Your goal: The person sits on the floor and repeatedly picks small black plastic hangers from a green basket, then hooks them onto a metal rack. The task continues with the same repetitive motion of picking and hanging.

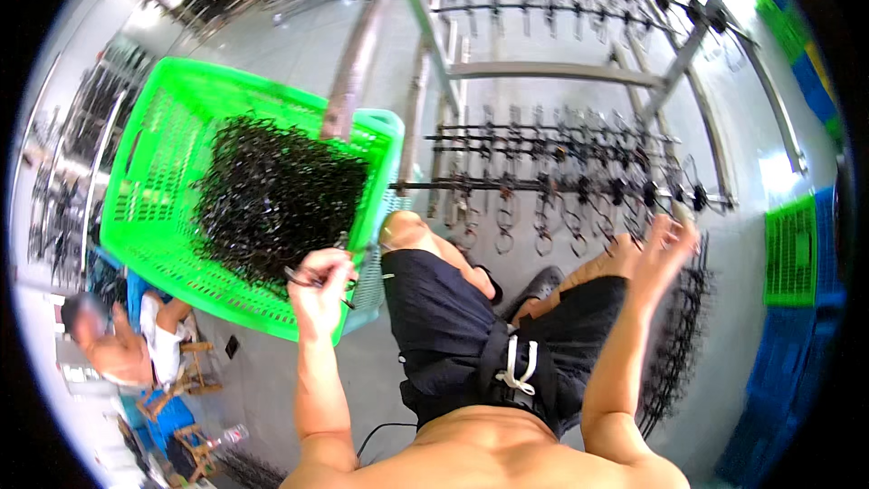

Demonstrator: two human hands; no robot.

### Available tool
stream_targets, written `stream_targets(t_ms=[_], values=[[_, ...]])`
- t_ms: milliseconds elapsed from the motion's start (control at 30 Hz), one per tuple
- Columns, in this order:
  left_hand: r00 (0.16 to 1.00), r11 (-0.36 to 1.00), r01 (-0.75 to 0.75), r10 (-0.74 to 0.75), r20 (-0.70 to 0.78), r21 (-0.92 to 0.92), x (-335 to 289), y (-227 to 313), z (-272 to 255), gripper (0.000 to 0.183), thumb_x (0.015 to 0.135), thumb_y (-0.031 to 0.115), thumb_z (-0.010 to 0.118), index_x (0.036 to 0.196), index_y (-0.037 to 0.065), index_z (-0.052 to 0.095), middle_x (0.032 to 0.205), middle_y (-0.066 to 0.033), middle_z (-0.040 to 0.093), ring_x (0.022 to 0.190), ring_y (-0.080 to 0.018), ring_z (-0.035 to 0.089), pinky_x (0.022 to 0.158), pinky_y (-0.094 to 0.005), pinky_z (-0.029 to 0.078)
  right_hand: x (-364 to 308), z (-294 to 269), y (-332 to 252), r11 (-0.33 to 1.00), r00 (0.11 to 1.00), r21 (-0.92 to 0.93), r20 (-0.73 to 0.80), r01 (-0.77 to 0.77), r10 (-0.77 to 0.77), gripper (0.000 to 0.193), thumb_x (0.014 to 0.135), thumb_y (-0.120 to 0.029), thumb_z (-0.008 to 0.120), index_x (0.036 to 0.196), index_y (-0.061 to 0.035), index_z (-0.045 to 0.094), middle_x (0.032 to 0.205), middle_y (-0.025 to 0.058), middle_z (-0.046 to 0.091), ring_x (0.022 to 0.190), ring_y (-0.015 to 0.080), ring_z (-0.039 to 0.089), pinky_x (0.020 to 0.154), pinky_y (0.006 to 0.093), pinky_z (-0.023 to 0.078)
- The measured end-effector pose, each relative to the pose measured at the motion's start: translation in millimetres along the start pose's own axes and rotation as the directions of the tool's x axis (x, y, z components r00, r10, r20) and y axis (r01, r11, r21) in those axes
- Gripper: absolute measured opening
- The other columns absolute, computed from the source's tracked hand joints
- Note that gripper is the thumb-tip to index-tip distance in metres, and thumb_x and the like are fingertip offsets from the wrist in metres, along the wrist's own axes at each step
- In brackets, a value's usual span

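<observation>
In my left hand [322, 288], fingers closed at the near right rim of a bright green basket [167, 95], are a few thin, curved black pieces. The basket holds a dense heap of similar glossy black pieces [276, 195]. My right hand [665, 254] is raised at the right end of a black rod [507, 185] with hooks and rings hanging from it. Its fingers are bent and pressed near the rod's end clips; what they hold, if anything, is too blurred to make out.
A metal rack [552, 72] in front carries several rows of rods with clips. Under the green basket stands a pale teal one [367, 294]. Green and blue crates [790, 254] line the right side. At the lower left another person [127, 349] sits near wooden stools [195, 367].
</observation>
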State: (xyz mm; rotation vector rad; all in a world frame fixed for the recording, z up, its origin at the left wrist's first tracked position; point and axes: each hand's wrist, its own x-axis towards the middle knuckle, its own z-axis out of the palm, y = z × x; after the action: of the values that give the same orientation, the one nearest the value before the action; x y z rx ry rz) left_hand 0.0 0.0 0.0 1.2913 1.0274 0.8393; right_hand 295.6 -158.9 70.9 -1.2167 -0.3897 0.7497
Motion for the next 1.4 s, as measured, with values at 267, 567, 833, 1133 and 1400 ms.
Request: stream_targets(t_ms=[267,567,833,1133,1400], values=[[0.456,0.55,-0.826,0.527,0.717,0.122,31,57,91,0.022,0.065,-0.01,0.066,0.081,0.005,0.064,0.084,-0.0078,0.063,0.072,-0.0216,0.061,0.064,-0.0288,0.049,2,5,77,0.663,0.498,0.019,0.677,-0.748,0.542,0.032,0.09,-0.032,0.053,0.108,-0.0053,0.052,0.089,0.0095,0.063,0.052,0.0108,0.054,0.042,0.0221,0.043],[0.725,0.971,0.111,0.067,0.686,-0.213,18,49,135,0.013,0.087,0.001,0.05,0.1,0.003,0.05,0.096,-0.0155,0.056,0.061,-0.0141,0.056,0.043,-0.0195,0.044,70,-149,52,0.91,0.681,-0.172,-0.614,0.378,-0.399,0.01,0.091,-0.01,0.049,0.097,-0.0053,0.056,0.083,0.0056,0.06,0.042,0.0045,0.04,0.037,0.019,0.03],[0.684,0.927,0.327,-0.096,0.723,-0.186,25,59,181,0.026,0.096,0.021,0.045,0.102,-0.002,0.054,0.092,-0.016,0.061,0.061,-0.0135,0.062,0.035,-0.0164,0.036,110,-146,41,0.984,0.797,-0.109,-0.578,0.138,-0.176,0.011,0.087,-0.012,0.054,0.092,-0.0027,0.052,0.073,0.0055,0.059,0.042,0.0058,0.041,0.036,0.0213,0.034],[0.632,0.911,0.372,-0.11,0.767,-0.176,33,66,239,0.035,0.097,0.026,0.04,0.093,-0.002,0.06,0.091,-0.0102,0.06,0.062,-0.0142,0.059,0.041,-0.0191,0.04,111,-155,55,0.976,0.815,0.013,-0.553,0.218,-0.175,0.019,0.089,-0.021,0.056,0.097,-0.006,0.048,0.076,0.0061,0.06,0.037,0.0062,0.037,0.034,0.0203,0.03],[0.618,0.863,0.448,-0.108,0.778,-0.236,23,58,313,0.024,0.095,0.022,0.047,0.1,0.001,0.057,0.091,-0.0132,0.064,0.068,-0.0155,0.063,0.047,-0.0215,0.045,19,-118,24,0.963,0.993,0.247,-0.088,0.104,-0.085,0.026,0.09,-0.012,0.052,0.114,-0.0025,0.051,0.087,0.0033,0.058,0.076,0.0092,0.055,0.066,0.0228,0.044]])
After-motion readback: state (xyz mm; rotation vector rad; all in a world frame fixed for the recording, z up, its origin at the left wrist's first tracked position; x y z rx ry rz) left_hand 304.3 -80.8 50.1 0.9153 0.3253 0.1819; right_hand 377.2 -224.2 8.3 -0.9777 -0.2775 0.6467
